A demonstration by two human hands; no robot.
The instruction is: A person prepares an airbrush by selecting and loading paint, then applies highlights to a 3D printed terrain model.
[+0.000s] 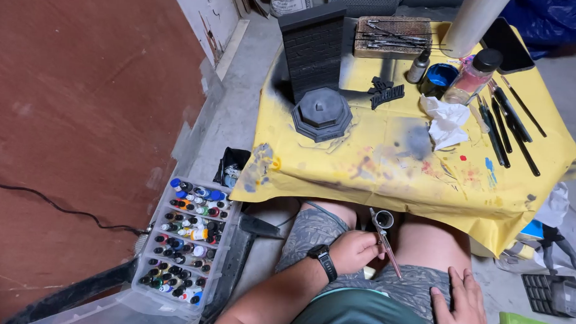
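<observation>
Over lap, airbrush (385, 239) (cup-up) steeply tilted

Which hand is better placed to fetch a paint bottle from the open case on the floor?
Right, probably. The left hand, though nearer the paint bottle case, is gripping the airbrush. The right hand rests empty on the thigh but would need to reach across.
</observation>
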